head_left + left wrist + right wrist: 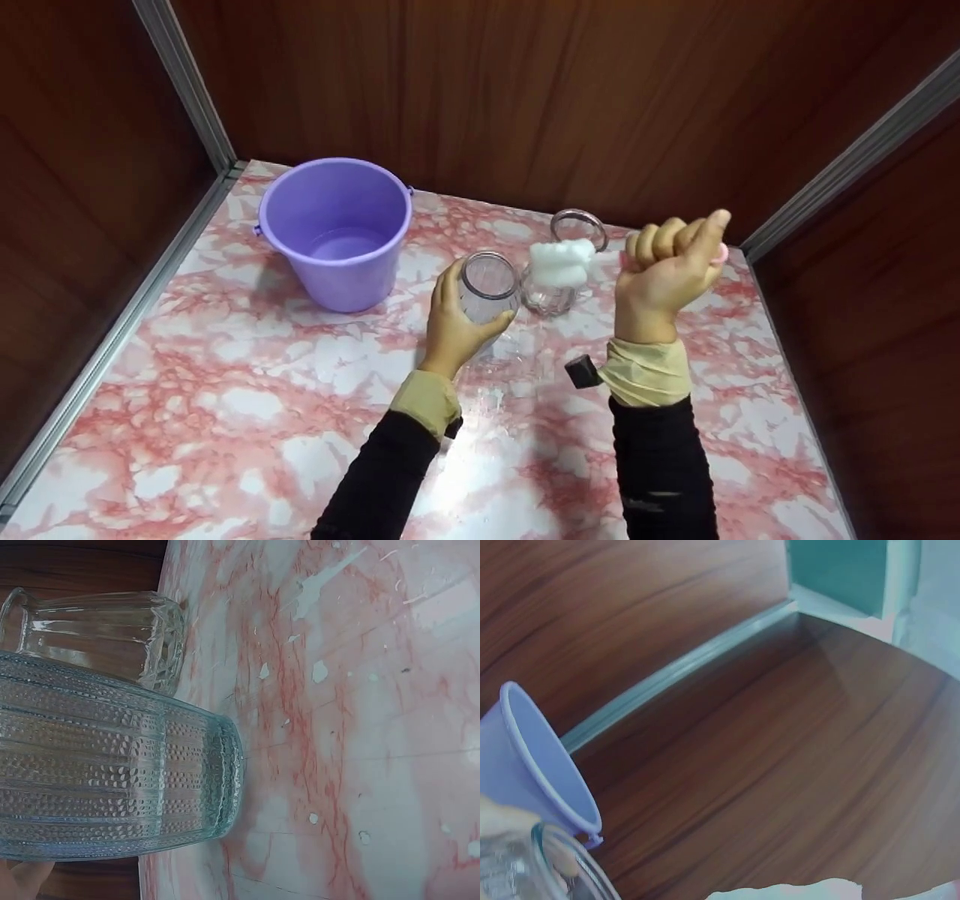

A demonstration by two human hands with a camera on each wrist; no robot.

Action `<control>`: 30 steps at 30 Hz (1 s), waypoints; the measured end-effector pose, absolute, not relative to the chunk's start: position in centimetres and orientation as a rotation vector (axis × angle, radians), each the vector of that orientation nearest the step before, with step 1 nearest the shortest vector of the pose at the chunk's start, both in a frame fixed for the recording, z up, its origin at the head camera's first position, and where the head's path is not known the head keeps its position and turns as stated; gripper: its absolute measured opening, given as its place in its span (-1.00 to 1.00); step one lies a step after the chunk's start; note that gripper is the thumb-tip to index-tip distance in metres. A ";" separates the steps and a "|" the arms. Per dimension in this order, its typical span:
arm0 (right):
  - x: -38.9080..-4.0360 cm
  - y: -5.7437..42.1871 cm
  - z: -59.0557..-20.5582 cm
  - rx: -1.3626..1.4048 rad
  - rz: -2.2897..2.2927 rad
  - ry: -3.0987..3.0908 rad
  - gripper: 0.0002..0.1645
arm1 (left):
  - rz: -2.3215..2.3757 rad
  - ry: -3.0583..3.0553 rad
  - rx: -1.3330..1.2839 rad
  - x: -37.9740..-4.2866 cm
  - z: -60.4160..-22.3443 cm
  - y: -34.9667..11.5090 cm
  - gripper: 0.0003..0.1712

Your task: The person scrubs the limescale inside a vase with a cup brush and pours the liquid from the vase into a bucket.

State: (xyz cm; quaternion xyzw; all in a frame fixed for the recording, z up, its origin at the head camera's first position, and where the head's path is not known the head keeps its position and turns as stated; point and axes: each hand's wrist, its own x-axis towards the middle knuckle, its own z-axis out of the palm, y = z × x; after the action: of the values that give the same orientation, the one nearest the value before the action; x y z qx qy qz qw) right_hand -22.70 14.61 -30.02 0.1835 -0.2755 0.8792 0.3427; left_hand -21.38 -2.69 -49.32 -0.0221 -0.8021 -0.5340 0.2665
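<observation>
Wood-grain panels [480, 97] enclose the work area on the far, left and right sides, with metal trim [189, 82] at the corners. Table surface [247, 457]: red-and-white marble pattern, wet and glossy patches near the hands. Purple plastic bucket [390, 274]: upright on the table, to the left of both hands, side lugs visible at the rim. Two black sleeves [664, 465] cover the person's forearms. Clear glass vase [97, 634]: flared rim, standing upright on the table, just beyond and to the right of the held jar. Clear textured glass jar [489, 289]: in the left hand [459, 322], between bucket and vase, mouth upward; whether its base touches the table cannot be told. Left thumb on the near right side of the jar, fingers curled round its left side. Right hand [666, 274]: raised at the right, fingers pressed together and curled round the pink handle of a sponge brush, thumb extended. Its white sponge head [561, 262] is in front of the vase in the head view; contact between them cannot be told. Beige wristbands [643, 371] are on both wrists; a small black block [583, 371] projects from the right one
</observation>
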 end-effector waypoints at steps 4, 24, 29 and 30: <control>-22.5 13.2 -29.0 0.451 2.312 -0.742 -0.37 | -1.430 -2.150 -0.082 -21.5 -49.3 -2.7 0.21; -23.8 7.4 -32.8 0.673 2.273 -1.006 -0.38 | -1.423 -2.111 -0.119 -21.7 -49.6 -2.5 0.21; -24.2 6.7 -34.0 0.767 2.286 -1.065 -0.39 | -1.420 -2.117 -0.116 -21.8 -49.6 -2.6 0.22; -24.3 6.6 -34.2 0.780 2.289 -1.085 -0.39 | -1.419 -2.116 -0.114 -21.8 -49.6 -2.7 0.22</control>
State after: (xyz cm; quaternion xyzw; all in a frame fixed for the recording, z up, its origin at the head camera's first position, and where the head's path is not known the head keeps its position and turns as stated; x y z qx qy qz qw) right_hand -24.29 6.61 -34.17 0.2854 -0.3972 0.8377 0.2431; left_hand -21.79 -2.66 -49.57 -0.0429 -0.7937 -0.5322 0.2915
